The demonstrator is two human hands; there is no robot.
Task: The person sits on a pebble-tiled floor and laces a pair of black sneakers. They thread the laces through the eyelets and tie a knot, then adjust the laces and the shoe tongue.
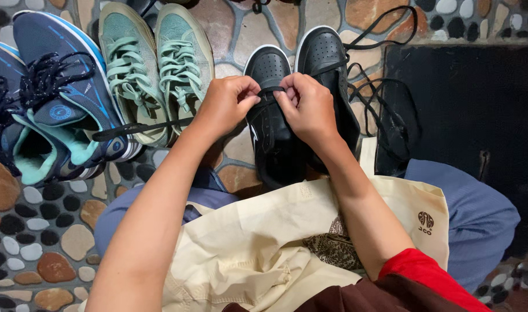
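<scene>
Both hands pinch one flat black shoelace (268, 90) across the left black leather sneaker (271, 121): left hand (226, 104) and right hand (307, 107) flank it equally. Its toe points away, long axis running from the person.

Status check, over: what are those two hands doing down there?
Left hand and right hand pinching a black lace on the left black shoe. Loose lace ends trail right. Nothing blocking.

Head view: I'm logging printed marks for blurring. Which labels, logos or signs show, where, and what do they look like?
Tote bag: cream cloth on the lap; small dark round logo at its right corner, brown patterned print mid-bag.
Blue shoe: left; small round pale badge on the tongue.
No signs or screens.
</scene>
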